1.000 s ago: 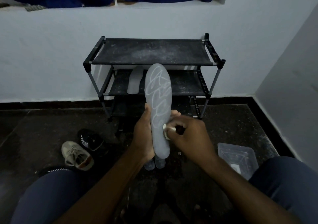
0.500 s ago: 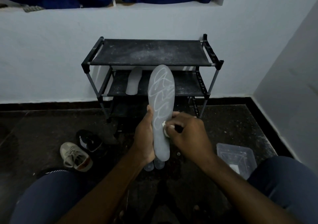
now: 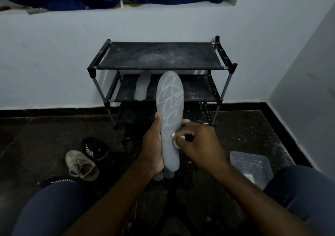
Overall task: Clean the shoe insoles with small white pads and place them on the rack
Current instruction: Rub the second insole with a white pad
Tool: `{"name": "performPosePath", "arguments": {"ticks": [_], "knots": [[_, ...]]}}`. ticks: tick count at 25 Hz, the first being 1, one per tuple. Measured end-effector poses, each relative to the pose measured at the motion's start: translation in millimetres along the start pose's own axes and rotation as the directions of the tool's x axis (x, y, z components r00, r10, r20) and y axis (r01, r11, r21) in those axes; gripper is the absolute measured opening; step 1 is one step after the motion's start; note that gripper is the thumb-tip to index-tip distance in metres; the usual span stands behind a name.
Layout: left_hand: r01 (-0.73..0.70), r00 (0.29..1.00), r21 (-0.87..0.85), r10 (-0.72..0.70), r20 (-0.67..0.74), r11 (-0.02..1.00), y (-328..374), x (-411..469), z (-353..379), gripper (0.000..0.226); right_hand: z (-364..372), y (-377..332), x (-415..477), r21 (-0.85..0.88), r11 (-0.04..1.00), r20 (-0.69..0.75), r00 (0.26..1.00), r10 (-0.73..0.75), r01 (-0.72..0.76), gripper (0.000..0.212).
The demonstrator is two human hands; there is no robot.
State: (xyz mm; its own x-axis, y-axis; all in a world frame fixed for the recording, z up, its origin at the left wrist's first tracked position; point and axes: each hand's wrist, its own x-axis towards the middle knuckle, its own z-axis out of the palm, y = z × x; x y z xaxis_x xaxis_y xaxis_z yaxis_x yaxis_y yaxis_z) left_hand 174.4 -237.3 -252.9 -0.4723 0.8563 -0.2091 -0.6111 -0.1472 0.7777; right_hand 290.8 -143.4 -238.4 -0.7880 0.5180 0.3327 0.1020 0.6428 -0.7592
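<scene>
A grey insole [image 3: 170,109] with white scribbled lines stands upright in front of me. My left hand [image 3: 153,145] grips its lower half from the left. My right hand [image 3: 197,141] pinches a small white pad [image 3: 175,140] and presses it against the insole's right edge near the heel. A second grey insole [image 3: 142,88] lies on the middle shelf of the black rack [image 3: 163,67] against the wall. The heels of other pale insoles [image 3: 164,175] show on the floor under my left hand.
A beige sneaker [image 3: 81,165] and a black sneaker [image 3: 96,148] lie on the dark floor at the left. A clear plastic box [image 3: 252,167] sits by my right knee. A wall corner closes the right side. My knees frame the bottom of the view.
The right hand has slid the white pad a little along the insole's lower right edge. The left hand keeps the same hold on the insole.
</scene>
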Motion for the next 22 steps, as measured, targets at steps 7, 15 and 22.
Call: {"name": "performPosePath", "arguments": {"ticks": [7, 15, 22], "knots": [[0.013, 0.998, -0.028, -0.014, -0.063, 1.000, -2.1, -2.2, 4.0, 0.072, -2.2, -2.2, 0.8, 0.037, 0.999, 0.076, 0.997, -0.008, 0.005, 0.011], [0.029, 0.996, -0.024, -0.031, -0.087, 0.999, -1.6, -4.1, 8.8, 0.069, -3.0, -3.9, -0.1, 0.062, 0.997, 0.098, 0.994, -0.045, 0.039, 0.010], [0.028, 0.992, 0.021, -0.026, -0.125, 0.999, -0.6, -7.7, 17.0, 0.073, -4.3, -7.5, 1.1, 0.108, 0.993, 0.074, 0.996, -0.049, 0.040, 0.007]]}}
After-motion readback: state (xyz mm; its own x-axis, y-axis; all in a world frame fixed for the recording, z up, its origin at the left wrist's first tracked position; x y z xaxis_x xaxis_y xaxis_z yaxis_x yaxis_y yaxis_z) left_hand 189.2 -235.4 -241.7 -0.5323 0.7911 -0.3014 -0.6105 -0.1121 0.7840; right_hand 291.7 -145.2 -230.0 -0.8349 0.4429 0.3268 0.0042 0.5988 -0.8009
